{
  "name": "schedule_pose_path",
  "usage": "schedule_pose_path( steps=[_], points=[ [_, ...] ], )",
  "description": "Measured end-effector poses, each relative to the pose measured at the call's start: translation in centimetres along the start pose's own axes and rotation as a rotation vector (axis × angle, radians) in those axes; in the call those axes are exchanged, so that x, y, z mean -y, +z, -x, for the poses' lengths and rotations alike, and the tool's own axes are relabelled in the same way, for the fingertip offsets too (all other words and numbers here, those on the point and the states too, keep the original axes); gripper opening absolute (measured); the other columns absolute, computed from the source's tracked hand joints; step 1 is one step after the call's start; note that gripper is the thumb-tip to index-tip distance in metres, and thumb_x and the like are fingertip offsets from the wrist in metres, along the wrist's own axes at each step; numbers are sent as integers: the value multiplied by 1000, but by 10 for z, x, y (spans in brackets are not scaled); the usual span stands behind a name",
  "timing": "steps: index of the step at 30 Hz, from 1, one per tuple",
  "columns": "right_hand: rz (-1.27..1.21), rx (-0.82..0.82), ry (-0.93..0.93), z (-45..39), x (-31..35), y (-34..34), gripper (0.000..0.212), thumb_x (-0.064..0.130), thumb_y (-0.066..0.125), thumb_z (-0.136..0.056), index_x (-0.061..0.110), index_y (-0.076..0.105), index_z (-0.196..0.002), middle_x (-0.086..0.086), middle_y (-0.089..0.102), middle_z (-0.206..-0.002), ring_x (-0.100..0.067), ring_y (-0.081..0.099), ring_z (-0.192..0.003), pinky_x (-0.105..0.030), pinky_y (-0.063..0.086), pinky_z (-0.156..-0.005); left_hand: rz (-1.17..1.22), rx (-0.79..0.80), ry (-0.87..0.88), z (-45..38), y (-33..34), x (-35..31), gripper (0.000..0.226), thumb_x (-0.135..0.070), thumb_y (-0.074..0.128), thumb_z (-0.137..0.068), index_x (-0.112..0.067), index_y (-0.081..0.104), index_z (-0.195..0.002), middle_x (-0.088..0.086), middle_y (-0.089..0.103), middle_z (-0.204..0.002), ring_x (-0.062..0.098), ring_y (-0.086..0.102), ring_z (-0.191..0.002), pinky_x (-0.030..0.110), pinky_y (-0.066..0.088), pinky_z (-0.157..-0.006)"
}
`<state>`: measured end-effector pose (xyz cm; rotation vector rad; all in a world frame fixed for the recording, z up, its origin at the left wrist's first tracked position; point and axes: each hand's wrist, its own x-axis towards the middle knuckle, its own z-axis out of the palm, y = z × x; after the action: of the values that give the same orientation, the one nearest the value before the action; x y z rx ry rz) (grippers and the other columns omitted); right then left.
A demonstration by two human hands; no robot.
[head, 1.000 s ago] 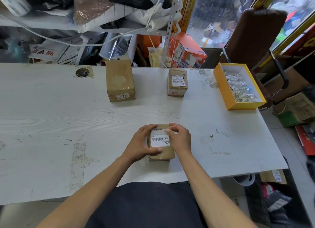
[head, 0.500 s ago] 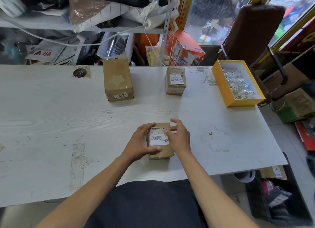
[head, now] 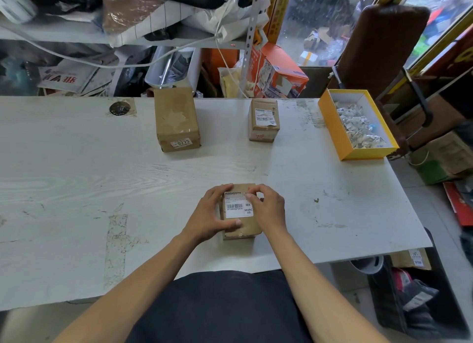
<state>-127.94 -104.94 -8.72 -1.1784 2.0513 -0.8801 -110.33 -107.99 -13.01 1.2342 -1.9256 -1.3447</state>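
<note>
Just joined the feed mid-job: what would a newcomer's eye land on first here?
First, the left hand and right hand gripping a small box with a white barcode label, near the front edge of the table. Then the bright yellow box of crumpled paper scraps at the far right, and the bigger box marked 0275 at the far side.

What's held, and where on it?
The small cardboard box: left hand grips its left side, thumb on top; right hand grips its right side.
</note>
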Motion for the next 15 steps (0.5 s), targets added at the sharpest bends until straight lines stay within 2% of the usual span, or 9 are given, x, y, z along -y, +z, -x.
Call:
schedule_pose_path(
  steps=[5,10,15],
  points=[
    [-18,12,29,-2,0,0,3,19,67,-88,17,69,-87,6,68,-96,-13,61,-88,-22,46,-70,-1,4,0,0,0,0,95,-49,90,-61,-52,37,-140,-16,41,-141,-8,37,-128,33,37,-114],
    [-24,28,32,-3,0,-1,4,20,66,-89,17,68,-88,7,68,-99,-13,61,-95,-30,50,-80,-4,4,-2,0,0,2,96,-49,90,-61,-51,37,-141,-16,41,-141,0,40,-130,33,36,-114],
    [-67,34,67,-3,-1,-2,4,21,66,-88,19,69,-86,7,69,-101,-13,63,-95,-26,50,-74,-3,10,-2,0,0,2,95,-45,91,-62,-51,37,-140,-16,41,-140,-5,38,-129,30,36,-113]
  ],
)
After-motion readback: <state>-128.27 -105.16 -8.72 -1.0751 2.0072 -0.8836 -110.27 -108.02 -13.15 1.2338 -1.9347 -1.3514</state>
